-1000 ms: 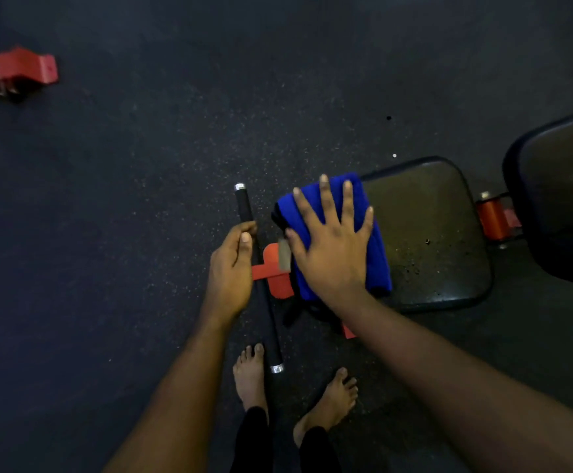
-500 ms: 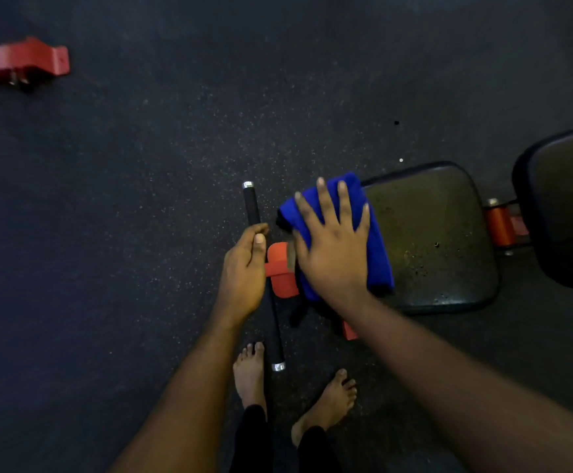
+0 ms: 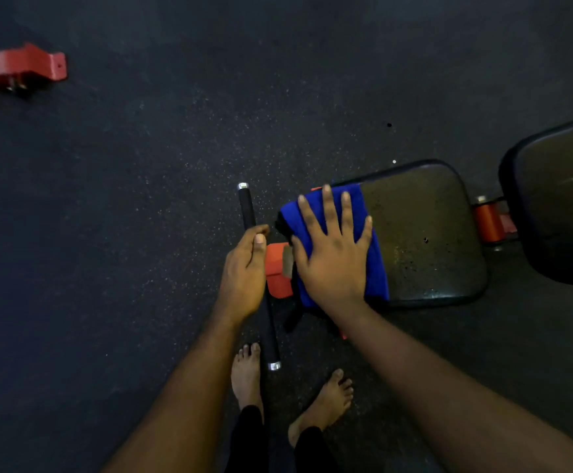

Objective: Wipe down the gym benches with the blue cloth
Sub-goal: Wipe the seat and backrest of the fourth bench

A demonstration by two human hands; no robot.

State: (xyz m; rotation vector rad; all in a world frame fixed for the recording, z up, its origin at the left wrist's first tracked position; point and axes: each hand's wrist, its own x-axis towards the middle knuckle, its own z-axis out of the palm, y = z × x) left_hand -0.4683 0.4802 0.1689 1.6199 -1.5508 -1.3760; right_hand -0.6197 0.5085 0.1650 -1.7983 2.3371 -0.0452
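Both hands busy: your right hand (image 3: 334, 257) lies spread flat on the blue cloth (image 3: 374, 268), centre-frame on the seat pad (image 3: 425, 233); left hand (image 3: 244, 271) grips the handle bar (image 3: 247, 209). Cloth's probably soft and floppy, so press with your whole palm, don't pinch.

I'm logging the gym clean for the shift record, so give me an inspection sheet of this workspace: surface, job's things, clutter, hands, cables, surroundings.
Surface: dark speckled floor, dimly lit.
Job's things: blue cloth lies on the seat pad, at its end nearest the bar; the pad's bare part shows specks; back pad at the right edge.
Clutter: red bracket on the floor, far left.
Hands: left hand grips the black bar; right hand presses flat on the cloth, fingers spread.
Cables: nothing seen.
Surroundings: bare feet below the bar; orange frame part between the hands.
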